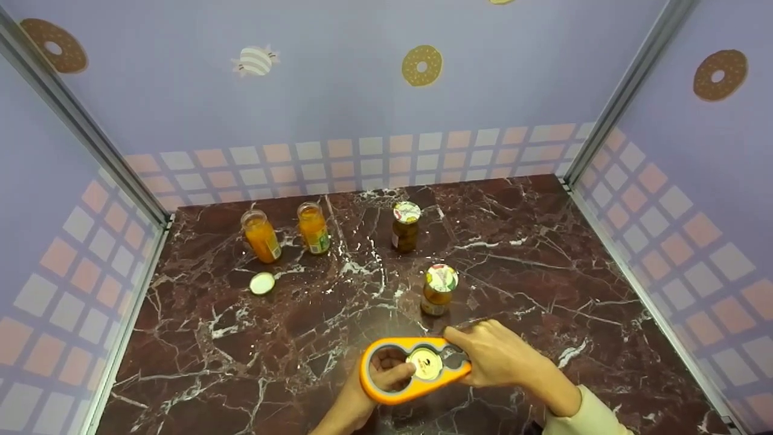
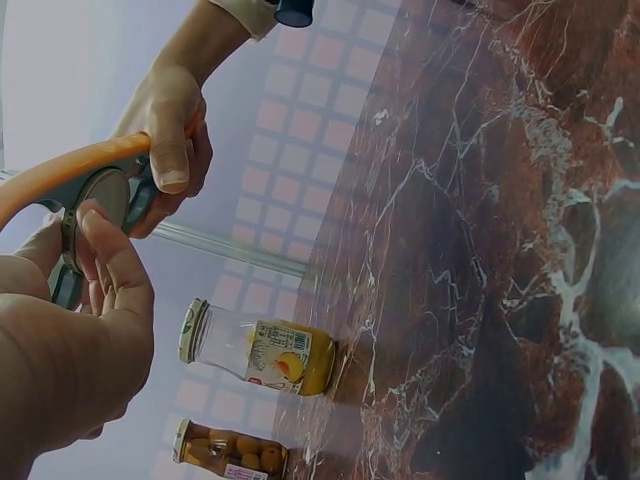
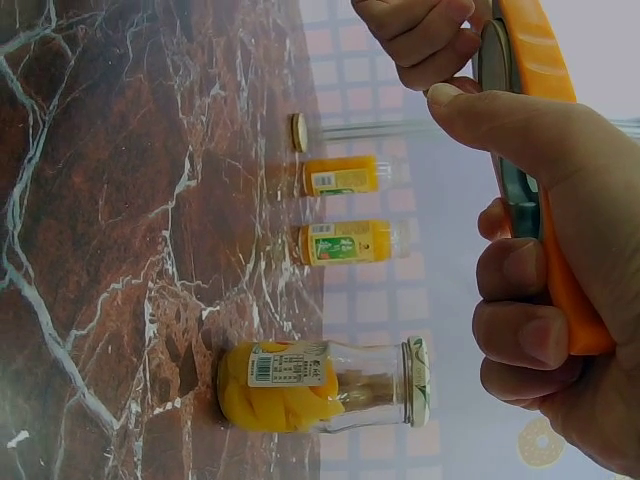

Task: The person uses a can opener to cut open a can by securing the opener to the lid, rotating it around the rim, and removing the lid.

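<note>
An orange jar opener (image 1: pixel 398 396) with grey-lined round openings is held above the table. A round metal lid (image 1: pixel 426 364), pale on the side facing up in the head view, sits in its middle opening. My right hand (image 1: pixel 498 355) grips the opener's narrow end, fingers curled round the orange handle in the right wrist view. With thumb and fingers, my left hand (image 1: pixel 392 374) pinches the lid at its edge. Just beyond the opener stands a lidded jar of yellow fruit (image 1: pixel 436 297).
Farther back is a lidded jar of dark round fruit (image 1: pixel 405 232). Two lidless jars with orange contents, one left (image 1: pixel 262 238) and another beside it (image 1: pixel 313 229), stand at the back left. A loose lid (image 1: pixel 262 283) lies in front of them. Patterned walls enclose the marbled table (image 1: pixel 199 356).
</note>
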Demonstrator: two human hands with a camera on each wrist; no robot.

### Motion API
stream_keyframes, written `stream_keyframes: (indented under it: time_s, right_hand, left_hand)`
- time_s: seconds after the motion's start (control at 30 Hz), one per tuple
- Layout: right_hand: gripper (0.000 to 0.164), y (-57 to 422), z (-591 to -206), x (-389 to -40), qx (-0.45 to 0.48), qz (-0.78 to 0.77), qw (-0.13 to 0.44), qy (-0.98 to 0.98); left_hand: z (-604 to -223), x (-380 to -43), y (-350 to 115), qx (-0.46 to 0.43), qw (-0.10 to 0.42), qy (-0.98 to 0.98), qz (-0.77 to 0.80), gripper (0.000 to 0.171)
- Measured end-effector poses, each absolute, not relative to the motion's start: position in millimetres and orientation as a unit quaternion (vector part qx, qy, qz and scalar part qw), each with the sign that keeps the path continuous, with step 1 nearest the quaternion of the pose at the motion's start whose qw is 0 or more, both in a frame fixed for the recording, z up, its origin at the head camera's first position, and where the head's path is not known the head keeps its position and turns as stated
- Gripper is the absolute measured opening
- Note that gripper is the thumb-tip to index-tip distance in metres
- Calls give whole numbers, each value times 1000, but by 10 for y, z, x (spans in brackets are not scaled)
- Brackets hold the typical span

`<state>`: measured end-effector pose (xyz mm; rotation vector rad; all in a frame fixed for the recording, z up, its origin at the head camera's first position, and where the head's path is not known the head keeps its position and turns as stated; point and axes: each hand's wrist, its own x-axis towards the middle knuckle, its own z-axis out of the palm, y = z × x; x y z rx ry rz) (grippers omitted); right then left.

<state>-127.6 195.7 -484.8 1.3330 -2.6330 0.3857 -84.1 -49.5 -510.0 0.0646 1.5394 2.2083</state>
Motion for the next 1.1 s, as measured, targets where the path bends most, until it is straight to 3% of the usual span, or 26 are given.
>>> stream_keyframes:
  time_s: [1.1]
  right_hand:
    - [47, 2014, -4909, -1232, 427, 122, 92, -891]
  left_hand:
    - [-5279, -866, -571, 27, 213, 664, 716, 37]
